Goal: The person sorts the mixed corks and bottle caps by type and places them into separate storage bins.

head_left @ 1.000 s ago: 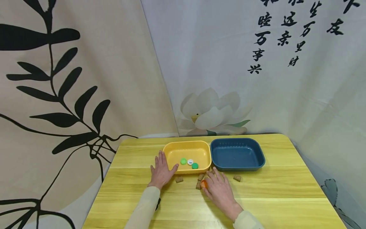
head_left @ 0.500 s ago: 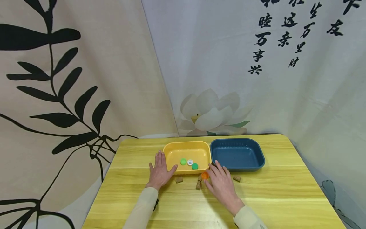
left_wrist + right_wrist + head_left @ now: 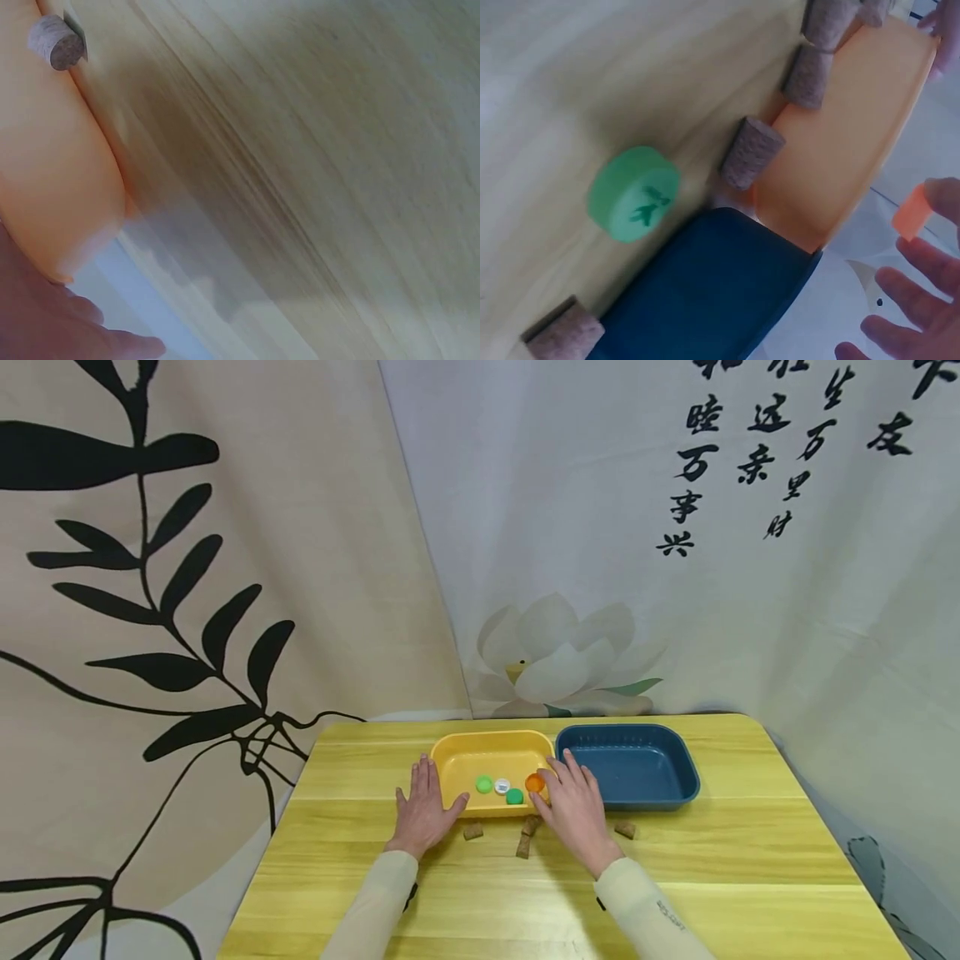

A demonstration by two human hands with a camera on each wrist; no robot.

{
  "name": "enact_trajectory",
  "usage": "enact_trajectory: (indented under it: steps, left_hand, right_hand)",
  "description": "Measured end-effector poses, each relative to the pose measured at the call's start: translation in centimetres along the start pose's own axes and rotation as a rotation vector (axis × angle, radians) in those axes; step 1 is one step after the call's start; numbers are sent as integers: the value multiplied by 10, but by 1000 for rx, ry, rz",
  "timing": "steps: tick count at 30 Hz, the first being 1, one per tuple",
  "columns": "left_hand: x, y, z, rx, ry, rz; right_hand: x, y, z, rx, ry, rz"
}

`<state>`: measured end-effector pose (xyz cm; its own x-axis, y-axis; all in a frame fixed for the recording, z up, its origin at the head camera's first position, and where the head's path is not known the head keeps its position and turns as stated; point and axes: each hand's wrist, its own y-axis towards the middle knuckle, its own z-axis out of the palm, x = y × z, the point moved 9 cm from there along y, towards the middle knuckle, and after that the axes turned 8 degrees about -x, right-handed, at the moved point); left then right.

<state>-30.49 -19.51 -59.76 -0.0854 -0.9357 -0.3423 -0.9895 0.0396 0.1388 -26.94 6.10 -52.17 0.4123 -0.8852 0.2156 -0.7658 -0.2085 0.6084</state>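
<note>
My right hand (image 3: 576,810) pinches an orange bottle cap (image 3: 535,782) between thumb and index finger, over the right end of the yellow tray (image 3: 491,741). In the right wrist view the cap (image 3: 911,212) shows clear of the tray wall, the other fingers spread. Inside the tray lie a light green cap (image 3: 484,785), a white cap (image 3: 502,787) and a darker green cap (image 3: 514,797). With fingers straight, my left hand (image 3: 424,814) rests against the tray's left front corner.
A dark blue tray (image 3: 628,768) stands right of the yellow one. Several corks lie in front, including one at left (image 3: 473,832), one in the middle (image 3: 523,846) and one at right (image 3: 625,830). A green cap (image 3: 634,193) sits on the table, under my right arm.
My right hand has lifted the orange cap off the table among the corks and carried it forward over the yellow tray. The left hand has stayed at the tray's corner.
</note>
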Motion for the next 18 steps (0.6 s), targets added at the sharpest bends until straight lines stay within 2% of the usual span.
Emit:
enact_trajectory:
  steps: [8,12,18]
  left_hand:
    - [-2,0,-1,-11,2,4]
    - [-3,-1,-4,-26,-13,5]
    - [-2,-1,-3,-14,-10,-7]
  right_hand:
    - [1,19,17,37,28,20]
    - [2,24,26,55,27,21]
    - [4,29,40,96,-8,12]
